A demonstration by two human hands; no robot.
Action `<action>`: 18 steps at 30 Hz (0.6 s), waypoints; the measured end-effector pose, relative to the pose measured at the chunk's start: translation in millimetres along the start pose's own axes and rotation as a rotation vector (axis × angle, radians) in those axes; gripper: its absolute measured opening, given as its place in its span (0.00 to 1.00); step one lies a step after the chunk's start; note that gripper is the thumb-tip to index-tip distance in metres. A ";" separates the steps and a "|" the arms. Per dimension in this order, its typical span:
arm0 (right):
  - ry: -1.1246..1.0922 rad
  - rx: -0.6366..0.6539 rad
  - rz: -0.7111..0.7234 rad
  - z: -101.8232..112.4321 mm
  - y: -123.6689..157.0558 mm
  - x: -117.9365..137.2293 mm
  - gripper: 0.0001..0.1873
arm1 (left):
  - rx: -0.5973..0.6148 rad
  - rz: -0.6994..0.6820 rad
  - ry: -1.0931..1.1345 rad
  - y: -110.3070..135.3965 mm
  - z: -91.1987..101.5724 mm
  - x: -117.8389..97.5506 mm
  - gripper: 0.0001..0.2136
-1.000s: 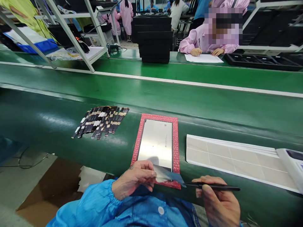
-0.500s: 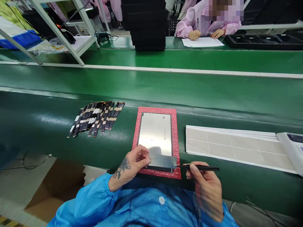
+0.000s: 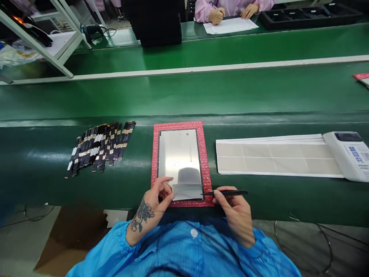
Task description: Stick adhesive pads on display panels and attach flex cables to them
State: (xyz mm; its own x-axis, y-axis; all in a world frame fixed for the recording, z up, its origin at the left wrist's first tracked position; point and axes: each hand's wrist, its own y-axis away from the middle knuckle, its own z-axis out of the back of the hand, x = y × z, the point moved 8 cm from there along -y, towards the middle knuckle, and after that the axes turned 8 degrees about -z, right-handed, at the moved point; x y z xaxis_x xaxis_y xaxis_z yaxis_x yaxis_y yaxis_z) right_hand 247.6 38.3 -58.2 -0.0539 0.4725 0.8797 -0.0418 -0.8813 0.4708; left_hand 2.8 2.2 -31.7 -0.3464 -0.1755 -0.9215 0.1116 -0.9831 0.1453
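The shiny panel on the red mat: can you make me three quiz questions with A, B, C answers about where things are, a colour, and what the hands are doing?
1. Where does the pile of black flex strips lie?
A. On the panel
B. To the left of the red mat
C. On the white sheets

2. What colour is the mat around the shiny panel?
A. Red
B. Yellow
C. Blue

3. What is the right hand doing?
A. Resting open on the belt
B. Lifting the white device
C. Gripping black tweezers

Answers:
1. B: the strips lie fanned on the green belt, apart from the mat, on its left.
2. A: a red border frames the panel on all sides.
3. C: the tweezers point at the grey film piece at the panel's near edge, where the left hand also touches it.
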 end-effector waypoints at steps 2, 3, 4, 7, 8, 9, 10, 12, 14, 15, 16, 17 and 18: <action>0.012 0.011 0.012 -1.8 -1.0 0.4 0.17 | 0.014 0.000 -0.035 -0.2 -0.6 -1.2 0.16; 0.017 0.017 0.015 -2.5 -1.6 0.5 0.17 | 0.019 -0.005 -0.056 -0.3 -1.0 -2.0 0.15; 0.026 0.022 0.020 -3.1 -2.1 0.7 0.17 | 0.027 -0.012 -0.077 -0.5 -1.5 -3.0 0.15; 0.060 0.025 0.036 -3.8 -3.1 1.7 0.16 | 0.036 -0.045 -0.137 -1.0 -2.7 -5.8 0.15; 0.073 0.022 0.042 -3.8 -3.2 2.2 0.16 | 0.041 -0.050 -0.152 -1.0 -3.3 -6.0 0.15; 0.083 0.018 0.046 -3.9 -3.3 2.7 0.17 | 0.046 -0.052 -0.161 -1.1 -4.0 -5.7 0.15; 0.091 0.015 0.049 -4.0 -3.4 3.2 0.17 | 0.049 -0.051 -0.167 -1.0 -4.5 -4.8 0.15; 0.104 0.012 0.050 -4.5 -3.4 4.0 0.18 | 0.039 -0.045 -0.170 -0.7 -4.4 -1.9 0.15; 0.112 0.012 0.050 -5.0 -3.3 4.6 0.19 | 0.027 -0.033 -0.169 -0.3 -4.1 2.5 0.16; 0.116 0.012 0.051 -5.1 -3.2 4.7 0.19 | 0.022 -0.031 -0.169 -0.1 -3.9 4.3 0.16; 0.120 0.011 0.055 -4.9 -3.1 4.7 0.19 | 0.018 -0.032 -0.169 -0.1 -3.8 5.4 0.16; 0.123 0.009 0.058 -4.6 -3.1 4.4 0.19 | 0.020 -0.034 -0.170 -0.1 -3.9 5.8 0.16; 0.126 0.008 0.060 -4.3 -3.1 3.9 0.19 | 0.028 -0.034 -0.172 -0.2 -4.2 5.5 0.17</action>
State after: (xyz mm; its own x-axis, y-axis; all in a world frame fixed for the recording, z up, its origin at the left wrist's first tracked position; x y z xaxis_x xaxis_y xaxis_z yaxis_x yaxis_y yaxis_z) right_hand 243.2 42.9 -56.5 -0.1805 0.4159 0.8913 -0.0265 -0.9079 0.4183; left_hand 4.8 1.6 -38.4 -0.5041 -0.1459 -0.8512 0.0722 -0.9893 0.1268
